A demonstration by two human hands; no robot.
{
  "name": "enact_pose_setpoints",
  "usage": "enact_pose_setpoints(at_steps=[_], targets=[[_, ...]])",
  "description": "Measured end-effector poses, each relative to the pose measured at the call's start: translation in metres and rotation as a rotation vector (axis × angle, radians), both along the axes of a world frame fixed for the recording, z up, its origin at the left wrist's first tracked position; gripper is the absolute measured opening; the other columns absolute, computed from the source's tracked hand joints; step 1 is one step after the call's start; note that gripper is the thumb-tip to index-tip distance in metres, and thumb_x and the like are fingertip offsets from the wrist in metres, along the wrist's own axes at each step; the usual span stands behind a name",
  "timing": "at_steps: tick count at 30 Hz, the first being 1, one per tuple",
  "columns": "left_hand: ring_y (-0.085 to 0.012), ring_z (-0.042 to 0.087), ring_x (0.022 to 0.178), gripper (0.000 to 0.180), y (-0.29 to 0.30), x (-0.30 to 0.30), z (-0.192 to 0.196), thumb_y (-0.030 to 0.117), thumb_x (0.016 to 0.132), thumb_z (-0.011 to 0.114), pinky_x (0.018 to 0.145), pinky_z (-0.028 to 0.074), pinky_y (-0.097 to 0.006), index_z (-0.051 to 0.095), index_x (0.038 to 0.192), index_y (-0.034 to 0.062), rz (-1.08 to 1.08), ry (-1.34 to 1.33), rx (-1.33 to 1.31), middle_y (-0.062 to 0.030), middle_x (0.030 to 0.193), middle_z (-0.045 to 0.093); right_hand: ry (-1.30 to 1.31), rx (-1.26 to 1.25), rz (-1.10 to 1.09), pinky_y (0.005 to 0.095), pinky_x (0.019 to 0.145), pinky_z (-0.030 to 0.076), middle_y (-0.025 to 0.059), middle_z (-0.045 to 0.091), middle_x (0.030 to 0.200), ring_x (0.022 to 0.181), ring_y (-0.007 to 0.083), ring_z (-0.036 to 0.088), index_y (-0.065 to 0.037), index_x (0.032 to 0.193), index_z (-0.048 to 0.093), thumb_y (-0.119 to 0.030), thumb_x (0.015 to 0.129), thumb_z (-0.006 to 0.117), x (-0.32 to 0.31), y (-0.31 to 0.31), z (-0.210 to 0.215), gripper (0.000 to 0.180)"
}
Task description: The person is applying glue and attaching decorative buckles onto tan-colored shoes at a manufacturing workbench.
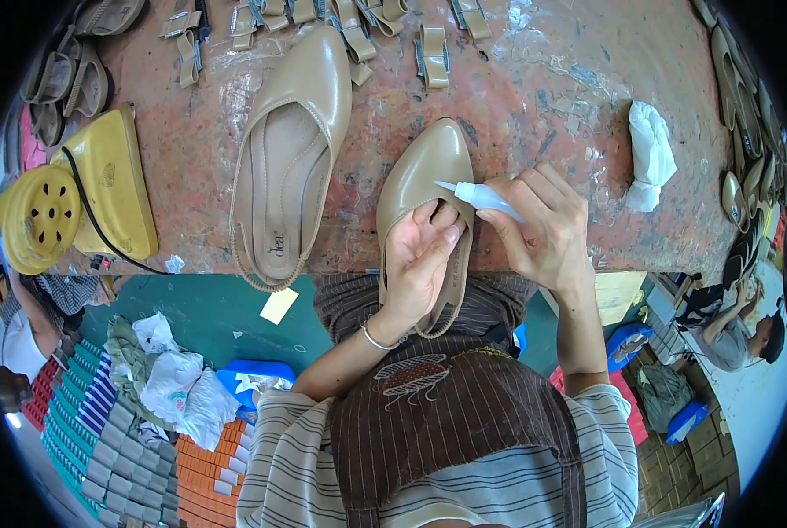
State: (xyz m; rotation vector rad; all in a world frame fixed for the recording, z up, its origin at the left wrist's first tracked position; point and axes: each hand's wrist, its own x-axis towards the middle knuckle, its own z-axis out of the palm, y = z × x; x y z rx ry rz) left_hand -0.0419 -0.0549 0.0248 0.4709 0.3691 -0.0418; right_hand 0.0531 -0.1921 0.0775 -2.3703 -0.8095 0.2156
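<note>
Head view: left hand [418, 255] fingers grip glossy beige shoe [424, 176]; right hand [543, 229] fingers pinch glue bottle [486, 197]

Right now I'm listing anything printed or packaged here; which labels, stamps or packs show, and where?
Insole stamp: small dark mark inside the beige shoe lying left on the table.
Glue bottle: small, white, pointed nozzle, in the right hand.
Blank yellow paper slip: below table edge.

Shoe workshop: glue-stained bench [534, 97], unfinished shoes [288, 158].
</note>
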Motion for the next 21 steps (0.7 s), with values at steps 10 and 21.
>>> enact_pose_setpoints(at_steps=[10, 21], targets=[[-0.0264, 0.041, 0.129, 0.054, 0.000, 0.001, 0.001, -0.013, 0.087, 0.047, 0.104, 0.036, -0.035, 0.033, 0.138, -0.0011, -0.002, 0.031, -0.005, -0.0125, 0.139, 0.040, 0.052, 0.010, -0.060, 0.0346, 0.060, 0.048, 0.0074, 0.062, 0.077, 0.070, 0.0254, 0.058, -0.004, 0.089, 0.067, -0.012, 0.073, 0.072, -0.001, -0.013, -0.004, 0.018], [-0.0203, 0.047, 0.118, 0.044, 0.000, 0.000, -0.001, -0.009, 0.087, 0.050, 0.104, 0.036, -0.035, 0.040, 0.129, -0.0037, 0.021, 0.033, -0.012, -0.0065, 0.119, 0.049, -0.107, 0.283, -0.498, 0.0363, 0.100, 0.039, 0.0157, 0.063, 0.115, 0.123, 0.0283, 0.050, 0.001, 0.113, 0.045, -0.004, 0.094, 0.051, 0.016, -0.045, -0.067, 0.021]])
